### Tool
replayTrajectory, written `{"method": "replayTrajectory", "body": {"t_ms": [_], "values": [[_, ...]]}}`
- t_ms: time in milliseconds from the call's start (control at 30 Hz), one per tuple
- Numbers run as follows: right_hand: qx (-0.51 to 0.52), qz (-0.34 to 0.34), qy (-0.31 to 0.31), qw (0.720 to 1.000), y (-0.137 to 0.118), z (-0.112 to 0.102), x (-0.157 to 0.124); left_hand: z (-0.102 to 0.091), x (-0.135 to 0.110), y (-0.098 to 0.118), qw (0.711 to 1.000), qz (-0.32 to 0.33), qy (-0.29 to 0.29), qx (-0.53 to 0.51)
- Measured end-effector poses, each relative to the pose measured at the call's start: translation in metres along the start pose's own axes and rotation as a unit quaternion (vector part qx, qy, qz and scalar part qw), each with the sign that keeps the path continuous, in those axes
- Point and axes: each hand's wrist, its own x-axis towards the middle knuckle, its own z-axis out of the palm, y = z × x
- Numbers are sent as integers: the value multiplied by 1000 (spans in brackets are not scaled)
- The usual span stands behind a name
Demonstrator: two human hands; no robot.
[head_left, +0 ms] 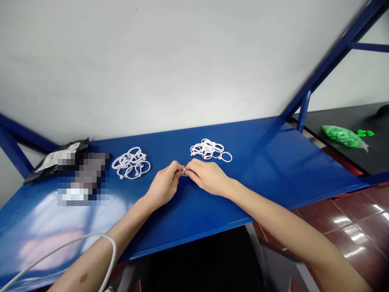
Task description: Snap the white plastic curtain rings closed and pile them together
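Blue sheet metal fills most of my head view: a blue-painted metal table set against a plain white wall, with slanted blue steel frame bars rising at the right.

Both hands meet near the middle of the table, just above its surface. My left hand is curled shut, thumb and forefinger pinched on a small white plastic ring. My right hand is closed on the same ring from the other side, so the fingertips of both hands touch around it. Only a sliver of the ring shows between the fingers, and I cannot tell its shape.

Behind the right hand, near it but apart, lies a heap of white plastic rings, overlapping one another, with one ring lying just off its right edge. A second, looser cluster of white plastic rings lies on the table to the left of the left hand.

Further left, a black flat packet with a pale label lies at the table's back edge; part of that area is blurred and I cannot read it. A white cable curves over my left forearm at the bottom of the view.

Off to the right, on a separate black table, sits a clear bag of green pieces, with a few loose green pieces beside it. Glossy red floor tiles show below
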Motion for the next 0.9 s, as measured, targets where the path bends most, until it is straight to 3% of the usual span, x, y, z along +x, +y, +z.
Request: {"method": "replayTrajectory", "body": {"t_ms": [233, 367, 467, 567, 633, 767, 900], "values": [[-13, 7, -4, 1000, -1, 3, 2, -6, 1, -2, 995, 42, -25, 85], [8, 49, 49, 998, 6, 3, 8, -16, 7, 0, 971, 57, 15, 232], [-25, 92, 111, 989, 19, -3, 10, -25, 9, -6, 928, -5, 44, 369], [-70, 148, 155, 974, 31, -11, 10, -35, 7, -16, 884, -87, 22, 459], [-93, 179, 156, 967, 36, -14, 9, -41, 6, -23, 872, -112, -2, 477], [-117, 201, 123, 965, 39, -15, 8, -44, 7, -32, 888, -107, -31, 447], [-108, 188, 145, 965, 36, -13, 8, -39, 9, -37, 922, -63, -61, 377]]}}
